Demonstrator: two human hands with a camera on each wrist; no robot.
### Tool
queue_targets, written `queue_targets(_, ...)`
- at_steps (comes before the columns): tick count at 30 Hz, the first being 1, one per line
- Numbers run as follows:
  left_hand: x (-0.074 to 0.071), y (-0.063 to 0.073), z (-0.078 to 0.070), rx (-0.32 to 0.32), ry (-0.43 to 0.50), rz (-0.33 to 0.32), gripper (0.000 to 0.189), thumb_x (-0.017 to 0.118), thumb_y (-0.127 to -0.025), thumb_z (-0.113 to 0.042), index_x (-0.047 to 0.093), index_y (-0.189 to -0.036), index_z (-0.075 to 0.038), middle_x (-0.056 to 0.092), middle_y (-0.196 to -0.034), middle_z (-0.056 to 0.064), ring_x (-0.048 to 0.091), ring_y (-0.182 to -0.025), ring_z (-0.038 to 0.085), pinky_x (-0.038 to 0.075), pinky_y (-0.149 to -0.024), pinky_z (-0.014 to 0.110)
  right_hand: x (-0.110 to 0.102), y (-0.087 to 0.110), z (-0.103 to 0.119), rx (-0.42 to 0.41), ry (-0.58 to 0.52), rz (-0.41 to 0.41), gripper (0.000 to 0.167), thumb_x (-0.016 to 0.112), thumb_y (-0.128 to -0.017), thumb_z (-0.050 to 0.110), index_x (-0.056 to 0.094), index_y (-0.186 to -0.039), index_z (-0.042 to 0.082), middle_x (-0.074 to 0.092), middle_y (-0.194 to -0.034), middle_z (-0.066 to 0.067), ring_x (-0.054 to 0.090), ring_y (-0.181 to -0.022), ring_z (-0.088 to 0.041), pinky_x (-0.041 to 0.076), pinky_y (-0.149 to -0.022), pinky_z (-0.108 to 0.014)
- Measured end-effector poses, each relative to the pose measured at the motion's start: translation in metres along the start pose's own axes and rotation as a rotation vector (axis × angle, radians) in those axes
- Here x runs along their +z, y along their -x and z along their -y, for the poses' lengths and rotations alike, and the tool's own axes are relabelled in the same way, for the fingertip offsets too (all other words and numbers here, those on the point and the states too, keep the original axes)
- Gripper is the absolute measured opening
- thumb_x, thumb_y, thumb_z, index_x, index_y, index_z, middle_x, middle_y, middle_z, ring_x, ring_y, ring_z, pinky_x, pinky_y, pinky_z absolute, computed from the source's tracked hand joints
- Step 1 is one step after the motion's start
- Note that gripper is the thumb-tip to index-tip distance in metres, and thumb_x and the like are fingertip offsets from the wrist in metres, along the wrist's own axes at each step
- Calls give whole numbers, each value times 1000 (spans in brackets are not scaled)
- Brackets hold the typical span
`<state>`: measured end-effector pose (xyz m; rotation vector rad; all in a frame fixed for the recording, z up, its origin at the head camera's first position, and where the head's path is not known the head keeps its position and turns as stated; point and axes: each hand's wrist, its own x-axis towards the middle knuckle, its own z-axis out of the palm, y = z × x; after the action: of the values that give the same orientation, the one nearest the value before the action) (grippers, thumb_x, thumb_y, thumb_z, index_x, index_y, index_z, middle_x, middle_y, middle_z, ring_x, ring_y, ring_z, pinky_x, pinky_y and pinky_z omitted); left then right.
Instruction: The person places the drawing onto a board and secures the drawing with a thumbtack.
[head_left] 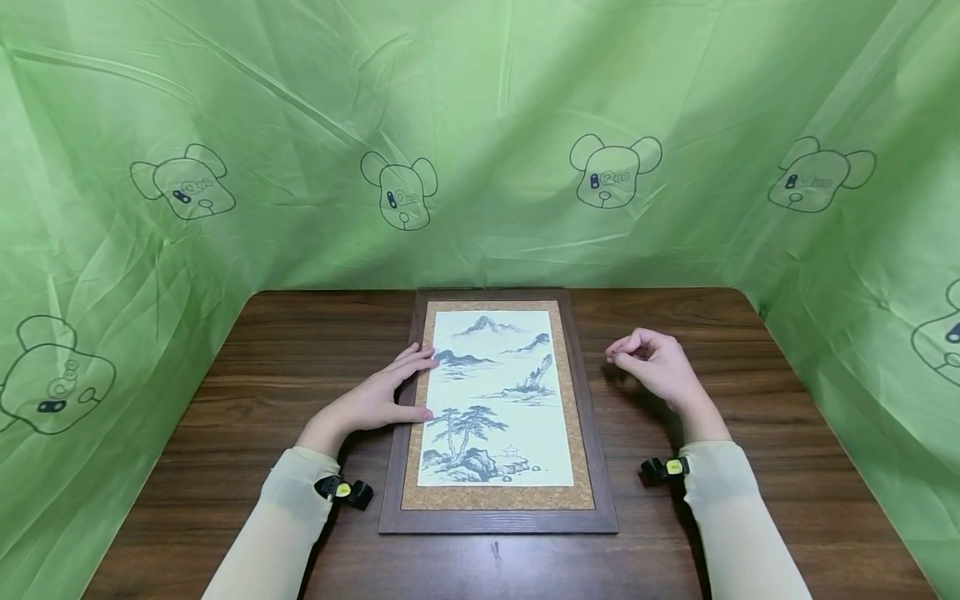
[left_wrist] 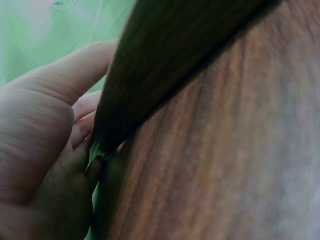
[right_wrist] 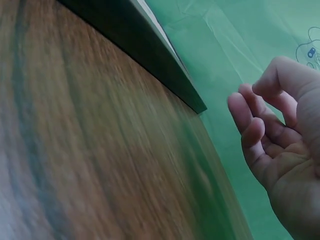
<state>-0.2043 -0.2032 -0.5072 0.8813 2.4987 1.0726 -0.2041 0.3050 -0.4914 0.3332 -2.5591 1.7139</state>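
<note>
A framed cork board (head_left: 495,498) lies on the table, with a sheet of paper printed with an ink landscape (head_left: 517,425) on it. My left hand (head_left: 367,402) rests across the frame's left side; its thumb and extended fingers touch the paper's left edge. In the left wrist view, the left hand (left_wrist: 35,135) meets the frame's dark edge (left_wrist: 150,60), which partly hides its fingers. Apart from the board's right side, my right hand (head_left: 663,367) hovers with fingers curled and thumb close to the index fingertip. Nothing shows between the right hand's fingers (right_wrist: 253,131).
The brown wood-grain table (head_left: 750,500) extends on both sides of the board. Green cloth (head_left: 495,233) with line-drawn bear heads hangs behind and at both sides. A small black camera sits on each wrist, such as the right wrist camera (head_left: 663,469).
</note>
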Motion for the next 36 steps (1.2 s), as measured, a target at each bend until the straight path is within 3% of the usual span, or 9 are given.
queue_targets(4, 0, 0, -1, 1, -1, 4, 87, 86, -96, -44, 45, -168, -17, 22, -182, 1, 4, -170, 26, 17, -131, 64, 4, -1, 4, 7, 18, 1, 13, 77, -100, 0, 67, -94, -6, 78, -110, -26, 74, -90, -6, 60, -70, -24)
queue_targets(9, 2, 0, -1, 7, 3, 8, 87, 86, -96, -41, 45, -168, -15, 22, -182, 4, 3, -170, 29, 17, -131, 66, 14, -1, 15, 22, 48, 27, 13, 86, -98, 15, 80, -102, 4, 80, -104, -16, 74, -81, -20, 60, -66, -31)
queue_targets(13, 4, 0, -2, 10, 5, 12, 87, 86, -96, -42, 45, -168, -16, 22, -182, 2, 3, -170, 27, 17, -131, 64, 27, -9, 24, -15, 120, 43, 12, 89, -95, 21, 85, -102, 12, 82, -96, -6, 74, -81, -21, 58, -67, -28)
queue_targets(19, 3, 0, 0, 18, 6, 6, 87, 87, -96, -42, 45, -167, -15, 22, -182, 4, 3, -170, 29, 16, -131, 66, 58, -49, 41, -124, 277, 84, 9, 89, -95, 23, 88, -102, 17, 83, -95, 5, 73, -83, -16, 57, -73, -29)
queue_targets(24, 3, -1, 1, 11, 8, 12, 88, 87, -96, -42, 45, -168, -15, 21, -183, 2, 2, -170, 27, 15, -132, 65, 86, -88, 52, -148, 350, 98, 8, 86, -98, 26, 89, -103, 20, 81, -95, 7, 71, -84, -15, 57, -75, -36)
queue_targets(28, 3, -1, 3, 12, 8, 10, 87, 86, -96, -42, 44, -168, -16, 21, -182, 2, 2, -170, 28, 15, -131, 65, 105, -109, 54, -137, 349, 90, 6, 86, -98, 26, 89, -101, 21, 81, -95, 6, 72, -85, -16, 58, -78, -40)
queue_targets(36, 1, 0, 4, 18, 11, 1, 87, 87, -96, -42, 45, -167, -15, 22, -182, 3, 2, -170, 28, 15, -132, 64, 130, -131, 51, -100, 308, 89, 5, 87, -97, 26, 89, -99, 21, 81, -93, 6, 73, -87, -16, 59, -76, -38)
